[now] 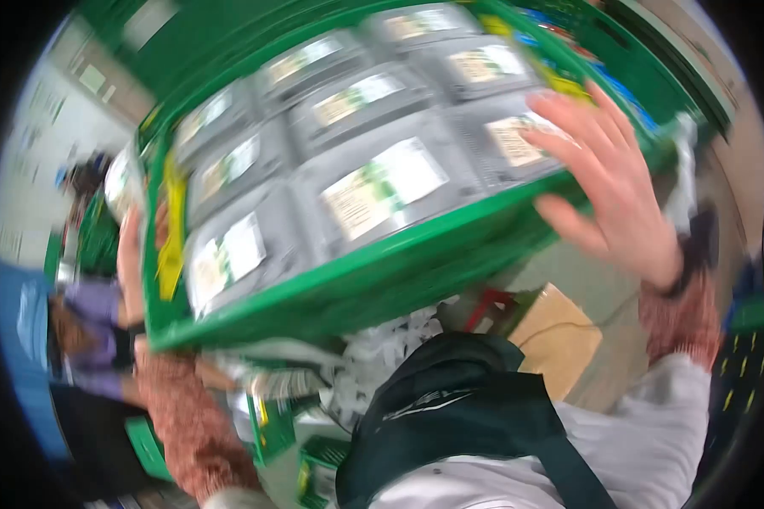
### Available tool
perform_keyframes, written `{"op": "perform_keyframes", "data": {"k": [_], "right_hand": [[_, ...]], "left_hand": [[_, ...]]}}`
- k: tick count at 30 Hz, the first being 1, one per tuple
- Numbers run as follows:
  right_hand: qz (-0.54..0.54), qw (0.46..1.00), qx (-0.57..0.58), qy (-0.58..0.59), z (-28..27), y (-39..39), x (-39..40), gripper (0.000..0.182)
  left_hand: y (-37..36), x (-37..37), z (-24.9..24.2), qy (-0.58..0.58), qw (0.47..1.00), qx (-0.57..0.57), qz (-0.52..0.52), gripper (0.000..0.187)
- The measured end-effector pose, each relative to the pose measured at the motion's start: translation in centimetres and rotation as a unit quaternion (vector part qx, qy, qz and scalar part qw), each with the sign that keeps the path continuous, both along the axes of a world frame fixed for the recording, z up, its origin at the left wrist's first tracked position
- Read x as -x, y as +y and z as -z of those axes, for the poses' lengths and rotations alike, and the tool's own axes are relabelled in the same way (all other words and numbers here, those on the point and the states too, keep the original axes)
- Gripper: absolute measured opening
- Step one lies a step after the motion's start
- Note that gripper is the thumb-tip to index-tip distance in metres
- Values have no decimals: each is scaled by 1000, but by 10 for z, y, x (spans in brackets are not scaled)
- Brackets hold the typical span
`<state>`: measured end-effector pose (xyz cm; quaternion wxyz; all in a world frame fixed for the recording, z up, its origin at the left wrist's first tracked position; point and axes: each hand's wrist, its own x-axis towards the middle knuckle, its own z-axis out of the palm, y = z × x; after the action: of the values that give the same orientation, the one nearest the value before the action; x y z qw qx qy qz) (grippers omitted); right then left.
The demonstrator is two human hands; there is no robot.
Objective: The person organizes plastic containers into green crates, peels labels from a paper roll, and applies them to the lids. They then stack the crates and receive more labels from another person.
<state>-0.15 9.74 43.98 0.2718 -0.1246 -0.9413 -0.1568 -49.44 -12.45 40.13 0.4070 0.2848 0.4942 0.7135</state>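
A green crate (373, 254) tilts in front of me, filled with several grey plastic packs (382, 187) that carry white and green labels. My left hand (131, 263) is at the crate's left side with its fingers round the side wall, partly hidden. Over the near right corner of the crate is my right hand (598, 174), fingers spread and blurred, above the rightmost front pack; whether it touches is unclear. Yellow strips (171, 229) show along the crate's left and right inner sides.
Another green crate (662, 72) with colourful items stands behind on the right. A person in purple (89, 331) is at the left. Below lie a cardboard piece (560, 335), crumpled white material (382, 356) and smaller green crates (272, 428).
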Motion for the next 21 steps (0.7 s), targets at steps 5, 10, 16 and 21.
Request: {"op": "perform_keyframes", "data": {"k": [5,10,16,21], "right_hand": [[14,993,93,74,81,-36,3,53],[-118,910,390,76,153,-85,33,69],[-222,685,666,-195,182,-144,114,64],[-290,629,637,-338,245,-218,166,39]], "left_hand": [[-96,-41,36,81,914,-190,-351,30],[-127,-209,150,228,938,124,-231,12],[-152,-329,272,-105,988,3,-111,27],[-263,-438,320,-361,875,26,-323,35]]}}
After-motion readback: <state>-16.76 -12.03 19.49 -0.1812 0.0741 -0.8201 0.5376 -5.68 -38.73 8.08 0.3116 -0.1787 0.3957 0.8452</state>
